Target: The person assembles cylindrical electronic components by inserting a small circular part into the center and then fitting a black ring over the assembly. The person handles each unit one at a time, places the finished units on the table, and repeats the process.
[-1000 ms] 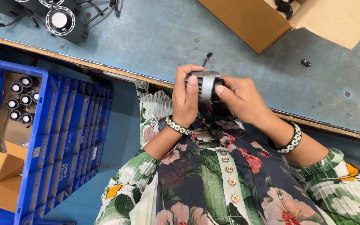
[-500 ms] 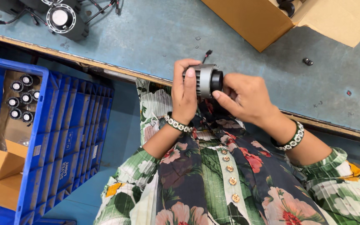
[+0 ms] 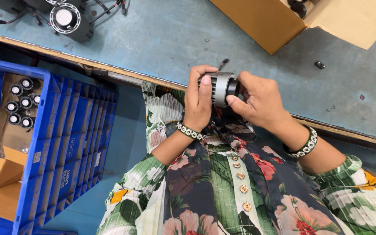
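While both hands (image 3: 229,98) grip it, the grey finned housing (image 3: 219,88) hangs above the table edge (image 3: 109,69).

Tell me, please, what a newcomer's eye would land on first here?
Both hands meet at centre: the left hand and right hand grip a grey finned cylindrical part over the bench edge. A blue crate stands at the left, and a cardboard box lies on the bench above.

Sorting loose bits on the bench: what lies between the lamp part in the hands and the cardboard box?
In the head view, only bare blue-grey tabletop with specks between the ribbed grey cylindrical lamp part and the brown cardboard box.
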